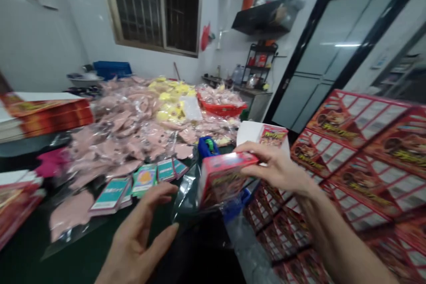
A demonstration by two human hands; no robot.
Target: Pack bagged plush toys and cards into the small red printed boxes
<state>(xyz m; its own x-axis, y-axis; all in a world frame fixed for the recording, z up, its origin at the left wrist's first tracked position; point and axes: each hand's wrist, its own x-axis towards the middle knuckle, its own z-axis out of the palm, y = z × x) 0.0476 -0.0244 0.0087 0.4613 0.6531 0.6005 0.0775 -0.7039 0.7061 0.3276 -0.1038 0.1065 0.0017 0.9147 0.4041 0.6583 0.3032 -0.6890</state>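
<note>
My right hand [266, 164] is closed on the top right end of a red box [221, 179], which stands tilted over the dark green table and is blurred. Clear plastic film [186, 193] lies at the box's left side. To the left, my left hand [149, 226] is open, fingers curved and apart, with nothing in it. Small stacks of teal cards [109, 194] and a green and orange card pack [144, 179] lie just beyond it. Behind the box stands a blue tape dispenser [208, 146].
Wrapped pink pieces [123, 128] and yellow pieces [173, 97] are heaped at the back. A red basket [222, 108] stands behind. Stacked red display boxes [353, 151] rise at the right. Red printed sheets [60, 113] are piled at the left.
</note>
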